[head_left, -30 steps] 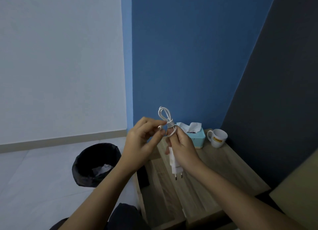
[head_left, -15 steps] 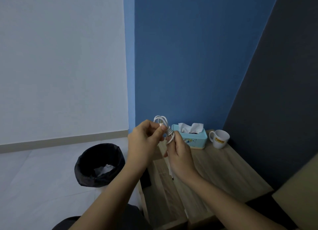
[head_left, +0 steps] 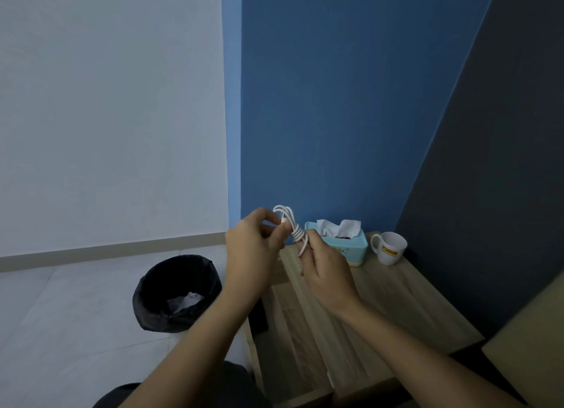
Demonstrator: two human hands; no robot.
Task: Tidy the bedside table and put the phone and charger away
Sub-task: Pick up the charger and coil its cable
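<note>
Both my hands hold a white charger cable (head_left: 293, 224) coiled into a bundle above the left edge of the wooden bedside table (head_left: 396, 310). My right hand (head_left: 328, 270) grips the bundle's lower part; the plug body is hidden inside that hand. My left hand (head_left: 253, 252) pinches the cable's loose end at the loop on top. The table's drawer (head_left: 293, 343) stands pulled out below my wrists. A dark flat object (head_left: 258, 316), maybe the phone, shows at the drawer's left side, mostly hidden by my left forearm.
A light blue tissue box (head_left: 345, 244) and a white mug (head_left: 390, 248) stand at the back of the table against the blue wall. A black-lined bin (head_left: 177, 294) with paper in it sits on the floor to the left. A beige surface (head_left: 531, 355) lies at the right.
The plug body, visible below my right hand a second ago, is now hidden in it. My left hand has brought the cable's end up to the top loop. The view shifted slightly.
</note>
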